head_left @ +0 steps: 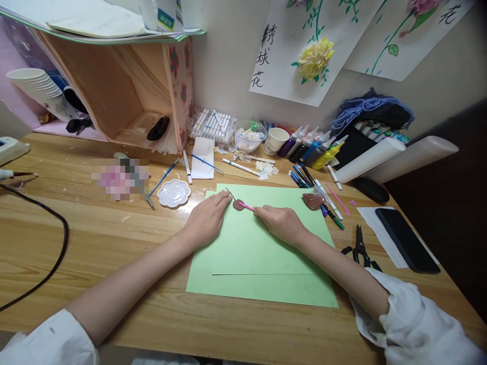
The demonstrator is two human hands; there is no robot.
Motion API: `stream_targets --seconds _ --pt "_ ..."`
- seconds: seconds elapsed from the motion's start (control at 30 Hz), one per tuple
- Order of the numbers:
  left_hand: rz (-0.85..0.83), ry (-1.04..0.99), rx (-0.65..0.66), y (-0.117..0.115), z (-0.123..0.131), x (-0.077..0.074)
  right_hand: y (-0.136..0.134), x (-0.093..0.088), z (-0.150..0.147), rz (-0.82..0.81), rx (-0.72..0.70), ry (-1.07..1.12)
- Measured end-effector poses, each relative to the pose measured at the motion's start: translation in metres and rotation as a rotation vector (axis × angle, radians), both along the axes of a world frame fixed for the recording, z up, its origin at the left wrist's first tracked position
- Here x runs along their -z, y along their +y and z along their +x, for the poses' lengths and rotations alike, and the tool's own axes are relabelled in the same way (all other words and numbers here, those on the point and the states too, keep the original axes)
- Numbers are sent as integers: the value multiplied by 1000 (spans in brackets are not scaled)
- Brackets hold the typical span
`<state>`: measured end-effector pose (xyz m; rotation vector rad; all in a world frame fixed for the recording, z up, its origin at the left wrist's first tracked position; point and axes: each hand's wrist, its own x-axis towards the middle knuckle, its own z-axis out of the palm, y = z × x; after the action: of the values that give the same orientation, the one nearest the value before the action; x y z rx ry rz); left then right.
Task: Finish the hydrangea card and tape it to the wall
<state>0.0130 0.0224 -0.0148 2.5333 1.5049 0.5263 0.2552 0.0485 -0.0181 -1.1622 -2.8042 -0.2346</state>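
My left hand [207,217] rests on the green paper [262,289], its fingers together and its tips closed at a thin dark wire [232,195]. The wire runs down to a small, flat, brown piece of clay [238,205] lying on the paper. In my right hand [282,223] is a slim pink tool [247,207], pinched between the fingers. Its tip touches the clay's right side. To the right, at the paper's edge, sits a brown lump in clear plastic wrap [313,200]. A second green sheet lies under the first.
Left of the paper are a white flower-shaped palette [174,193], a paintbrush [164,177] and a blurred pink object [117,180]. Markers [334,200], black scissors [360,248] and a phone [407,239] lie on the right. Paint bottles [310,147] and a paper cup [276,141] stand behind.
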Motion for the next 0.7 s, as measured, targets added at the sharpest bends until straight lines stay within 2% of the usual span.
stream_targets --seconds 0.1,0.27,0.33,0.57,0.7 --pt "-8 0 -3 0 1 0 -3 -1 3 -32 4 50" --pt "-5 -4 -11 -1 0 0 -2 -7 1 -170 131 352" --pt "-2 -2 -12 -1 0 0 0 -8 -3 -186 131 400" --pt "1 -5 -13 0 0 0 0 -2 -6 -125 -11 214" --pt "-5 -3 -11 -1 0 0 0 -8 -2 -157 -19 228"
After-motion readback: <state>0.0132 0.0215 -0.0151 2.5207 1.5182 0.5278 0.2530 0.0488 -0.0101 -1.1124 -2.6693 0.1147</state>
